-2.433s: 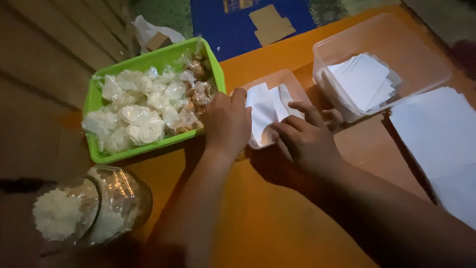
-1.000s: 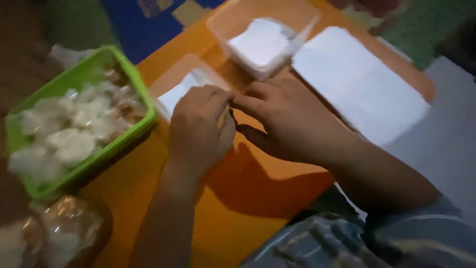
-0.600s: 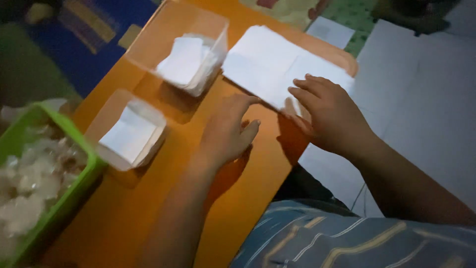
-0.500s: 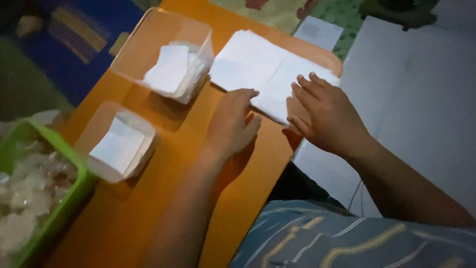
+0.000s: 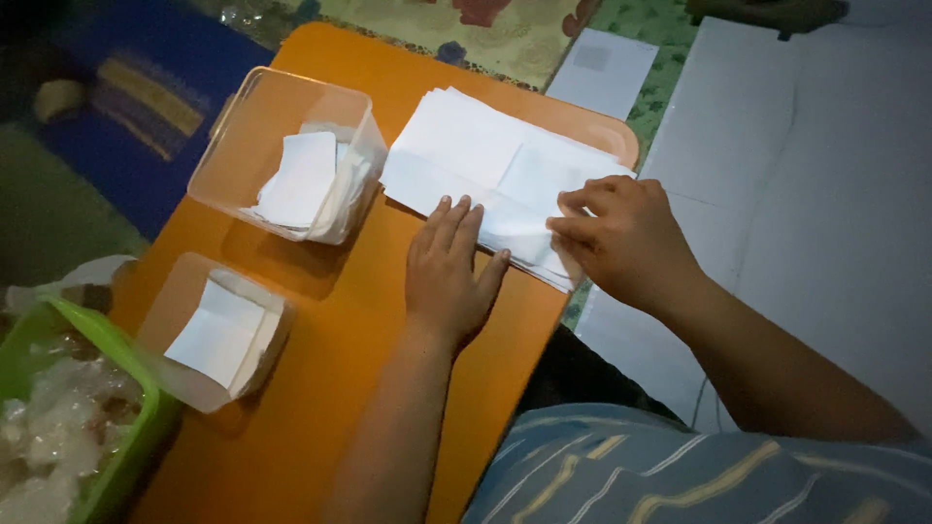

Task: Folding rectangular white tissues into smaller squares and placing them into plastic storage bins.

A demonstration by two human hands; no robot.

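Both hands have just slid over from the small tubs to the stack of white paper sheets (image 5: 485,170) at the tabletop's (image 5: 320,427) far end, left hand (image 5: 449,277) flat and released on its edge, right hand (image 5: 621,238) pinching a corner.

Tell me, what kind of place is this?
Probably a room in a home, with the person working at a low orange table on the floor. A patterned mat lies beyond it, and both hands, left hand and right hand, rest on a stack of white paper sheets.
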